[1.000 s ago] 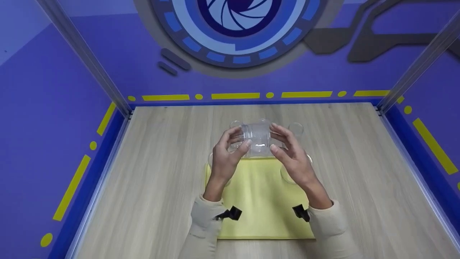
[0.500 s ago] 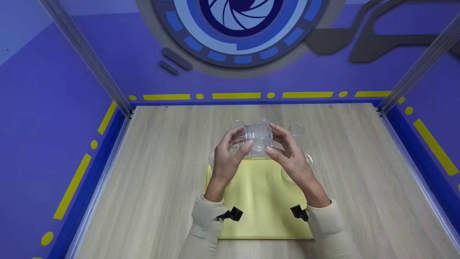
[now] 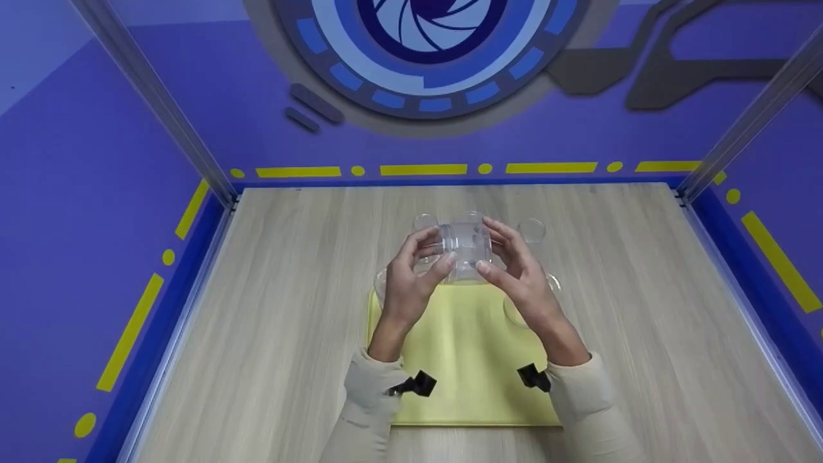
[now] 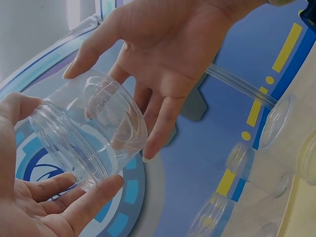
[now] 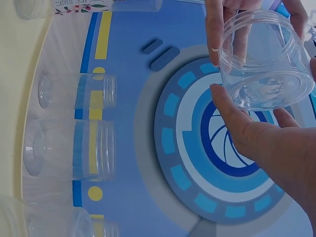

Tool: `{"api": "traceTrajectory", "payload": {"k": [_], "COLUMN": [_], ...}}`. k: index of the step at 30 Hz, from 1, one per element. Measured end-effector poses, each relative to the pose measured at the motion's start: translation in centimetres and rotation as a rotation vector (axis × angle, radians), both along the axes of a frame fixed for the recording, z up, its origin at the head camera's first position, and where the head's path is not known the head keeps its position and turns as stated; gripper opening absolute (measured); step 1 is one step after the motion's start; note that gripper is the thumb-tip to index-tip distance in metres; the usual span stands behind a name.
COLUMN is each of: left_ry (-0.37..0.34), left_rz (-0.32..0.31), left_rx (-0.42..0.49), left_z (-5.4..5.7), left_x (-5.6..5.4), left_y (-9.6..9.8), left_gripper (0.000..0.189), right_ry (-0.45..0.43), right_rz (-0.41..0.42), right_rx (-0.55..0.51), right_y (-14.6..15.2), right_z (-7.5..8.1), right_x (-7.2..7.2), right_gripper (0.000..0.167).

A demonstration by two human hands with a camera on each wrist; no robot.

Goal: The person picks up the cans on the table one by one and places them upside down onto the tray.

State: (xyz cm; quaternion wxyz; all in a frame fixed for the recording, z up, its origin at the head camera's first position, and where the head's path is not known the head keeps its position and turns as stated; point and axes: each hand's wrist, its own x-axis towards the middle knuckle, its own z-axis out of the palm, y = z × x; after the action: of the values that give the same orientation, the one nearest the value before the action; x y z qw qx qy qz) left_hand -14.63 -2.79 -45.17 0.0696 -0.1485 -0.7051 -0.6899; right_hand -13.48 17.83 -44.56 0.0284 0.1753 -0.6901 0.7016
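Item: one clear jar (image 3: 468,247), lying sideways in the air above the table (image 3: 276,308), between the two hands, its threaded neck (image 4: 66,140) to the left and its base to the right. From the head view it appears just beyond the far edge of the yellow mat (image 3: 472,360).

Left hand (image 3: 411,280): thumb and fingers bent round the threaded neck, gripping it from the left; thumb on the near side.

Right hand (image 3: 522,276): thumb and fingers curved about the base end, holding it from the right; thumb on the near side, fingertips on the far side.

Standing stock, all transparent: a far-left jar (image 3: 425,222) and a far-right jar (image 3: 532,230), both on the table beyond the mat; a right-hand jar (image 3: 514,312) on the mat, partly hidden by the right hand; a left-hand jar (image 3: 379,286) partly hidden by the left hand. One container with a printed label (image 5: 81,6), patterned in red and green, is cut off by the right wrist view's border.

Fittings: pale sleeves (image 3: 370,389) on both arms; black mounts (image 3: 422,384) at both wrists; blue-violet wall panels (image 3: 212,96) on the left, right and far sides, with yellow dashes and dots low down; a round emblem (image 3: 431,96) on the far panel.
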Motion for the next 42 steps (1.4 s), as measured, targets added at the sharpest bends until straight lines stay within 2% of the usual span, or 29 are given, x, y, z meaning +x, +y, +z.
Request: {"api": "traceTrajectory", "payload": {"k": [10,18,29,42], "left_ry": [-0.019,-0.011,-0.044,0.035], "left_rz": [-0.029,-0.049,-0.054,-0.005], "left_rx": [0.034,0.024,0.018,0.047], "left_z": [-0.1,0.0,0.0,0.2], "left_x": [0.2,0.2,0.2,-0.2], "left_y": [0.1,0.1,-0.1,-1.8], "left_gripper": [0.071,0.073,0.068,0.06], "right_ry": [0.003,0.006,0.009,-0.014], "right_rz": [0.026,0.017,0.008,-0.028], "right_rx": [-0.032,-0.04,-0.044,-0.052], "right_y": [0.1,0.1,0.3,1.3], "right_z": [-0.1,0.0,-0.2,-0.2], "right_x": [0.0,0.0,0.2,0.3], "right_gripper": [0.071,0.07,0.071,0.07]}}
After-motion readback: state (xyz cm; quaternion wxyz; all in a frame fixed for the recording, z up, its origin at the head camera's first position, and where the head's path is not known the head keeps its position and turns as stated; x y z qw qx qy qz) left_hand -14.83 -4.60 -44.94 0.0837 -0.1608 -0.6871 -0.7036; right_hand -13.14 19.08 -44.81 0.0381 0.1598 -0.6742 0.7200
